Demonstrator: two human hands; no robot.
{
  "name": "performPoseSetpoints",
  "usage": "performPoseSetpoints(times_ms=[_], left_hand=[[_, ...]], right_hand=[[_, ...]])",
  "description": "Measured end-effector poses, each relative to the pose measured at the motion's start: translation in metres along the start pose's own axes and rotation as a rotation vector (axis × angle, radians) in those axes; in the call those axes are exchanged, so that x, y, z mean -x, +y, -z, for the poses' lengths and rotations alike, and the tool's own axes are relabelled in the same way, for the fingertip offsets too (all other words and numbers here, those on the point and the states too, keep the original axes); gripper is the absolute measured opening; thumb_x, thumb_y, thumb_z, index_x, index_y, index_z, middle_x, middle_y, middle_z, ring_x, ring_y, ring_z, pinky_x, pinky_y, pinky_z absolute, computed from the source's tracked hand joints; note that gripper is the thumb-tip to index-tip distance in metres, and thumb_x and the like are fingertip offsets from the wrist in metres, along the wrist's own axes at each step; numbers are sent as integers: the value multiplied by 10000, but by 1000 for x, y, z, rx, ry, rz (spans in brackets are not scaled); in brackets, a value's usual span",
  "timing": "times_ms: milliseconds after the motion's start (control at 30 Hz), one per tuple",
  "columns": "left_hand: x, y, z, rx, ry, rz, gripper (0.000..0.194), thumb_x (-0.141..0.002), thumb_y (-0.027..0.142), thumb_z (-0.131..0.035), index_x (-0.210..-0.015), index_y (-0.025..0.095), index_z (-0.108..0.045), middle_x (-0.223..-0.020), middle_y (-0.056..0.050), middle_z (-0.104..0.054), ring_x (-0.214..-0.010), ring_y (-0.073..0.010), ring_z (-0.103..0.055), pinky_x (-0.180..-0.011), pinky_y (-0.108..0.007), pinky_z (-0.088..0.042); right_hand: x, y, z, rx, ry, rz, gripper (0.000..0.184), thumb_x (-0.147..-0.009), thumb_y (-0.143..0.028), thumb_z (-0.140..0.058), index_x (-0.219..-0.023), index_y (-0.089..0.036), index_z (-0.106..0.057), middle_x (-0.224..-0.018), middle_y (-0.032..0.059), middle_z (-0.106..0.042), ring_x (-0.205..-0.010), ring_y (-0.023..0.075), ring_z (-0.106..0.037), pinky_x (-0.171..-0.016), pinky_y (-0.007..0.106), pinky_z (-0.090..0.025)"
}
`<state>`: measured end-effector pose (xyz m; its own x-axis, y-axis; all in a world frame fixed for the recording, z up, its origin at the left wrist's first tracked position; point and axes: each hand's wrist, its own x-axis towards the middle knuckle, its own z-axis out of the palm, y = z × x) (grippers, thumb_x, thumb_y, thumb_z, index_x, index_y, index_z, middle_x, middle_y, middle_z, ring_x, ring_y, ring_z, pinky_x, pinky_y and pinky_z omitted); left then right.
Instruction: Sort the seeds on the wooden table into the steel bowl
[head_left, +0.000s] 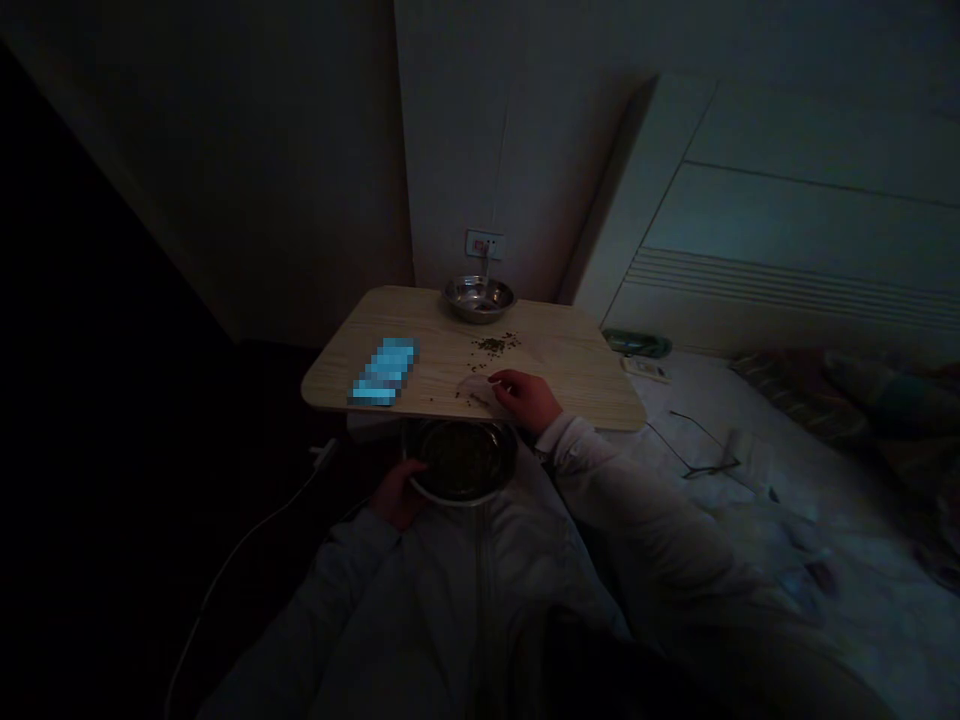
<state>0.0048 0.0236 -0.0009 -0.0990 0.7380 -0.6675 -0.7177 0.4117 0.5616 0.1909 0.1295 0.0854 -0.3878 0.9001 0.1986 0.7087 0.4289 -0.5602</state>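
Note:
My left hand (401, 492) grips the left rim of a metal bowl (511, 465) at my lap, just under the table's front edge. The bowl's inside is dark, with small grains that I cannot make out well. My right hand (525, 398) rests near the table's front edge, its fingers closed on a thin, pale, see-through piece (475, 384). Small dark green beans (493, 345) lie in a loose patch beyond that piece. A few more are scattered beside it, close to the edge.
On the wooden table (577, 350) a second metal bowl (480, 312) stands at the back, below a wall socket (485, 245). A lit phone (384, 372) lies at the left. Glasses (709, 468) and a remote control (645, 369) are on the bed at the right. A white cable (247, 540) hangs at the left.

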Motion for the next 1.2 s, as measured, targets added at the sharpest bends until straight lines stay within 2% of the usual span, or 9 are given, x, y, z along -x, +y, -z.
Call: performPoseSetpoints(times_ms=[167, 333, 467, 767, 900, 1067, 1200], left_hand=[[1, 0, 0, 22, -9, -4, 218, -704, -5, -515, -752, 151, -660, -629, -34, -715, -661, -203, -702, -629, -302, -562], [5, 2, -4, 30, 10, -8, 227, -710, -9, -494, -730, 148, -657, -563, -14, -689, -592, -182, -684, -603, -291, -564], [4, 2, -4, 31, 22, -8, 219, -711, -4, -504, -717, 157, -652, -538, -9, -681, -580, -184, -684, -592, -293, -571], [2, 1, -1, 31, 33, 9, 198, -701, 2, -518, -749, 133, -659, -657, -61, -734, -731, -230, -722, -659, -323, -592], [3, 2, -2, 55, -19, 32, 239, -707, -3, -491, -788, 134, -670, -690, -63, -742, -812, -244, -727, -722, -345, -595], [3, 2, -2, 4, -2, 12, 241, -768, 0, -464, -715, 143, -651, -588, -28, -710, -655, -189, -718, -675, -302, -593], [1, 1, -1, 4, -23, -4, 212, -757, 5, -496, -746, 141, -659, -604, -23, -716, -603, -173, -702, -648, -292, -587]], right_hand=[[-2, -2, -8, -12, 23, 49, 273, -829, -180, -526, -1041, -158, -697, -866, 47, -717, -676, 119, -595, -719, 254, -467], [-8, -3, -15, 39, 89, 179, 268, -853, -186, -523, -1060, -175, -693, -977, 71, -708, -825, 150, -627, -792, 275, -476], [-13, -8, -16, 156, 49, 302, 266, -880, -194, -508, -1068, -192, -694, -1009, 86, -701, -925, 178, -628, -850, 297, -468], [-19, -8, -31, 231, -4, 375, 277, -888, -177, -492, -1086, -177, -687, -1015, 103, -692, -929, 189, -616, -842, 301, -464], [-17, -1, -33, 237, -40, 407, 268, -869, -147, -503, -1063, -156, -689, -1021, 118, -687, -918, 195, -618, -841, 311, -465], [-13, 11, -28, 217, -66, 445, 250, -847, -119, -502, -1019, -143, -681, -1008, 123, -678, -908, 195, -615, -840, 320, -467], [-7, 22, -24, 218, -66, 444, 253, -818, -93, -505, -1001, -136, -674, -1018, 129, -673, -916, 203, -608, -851, 338, -469]])
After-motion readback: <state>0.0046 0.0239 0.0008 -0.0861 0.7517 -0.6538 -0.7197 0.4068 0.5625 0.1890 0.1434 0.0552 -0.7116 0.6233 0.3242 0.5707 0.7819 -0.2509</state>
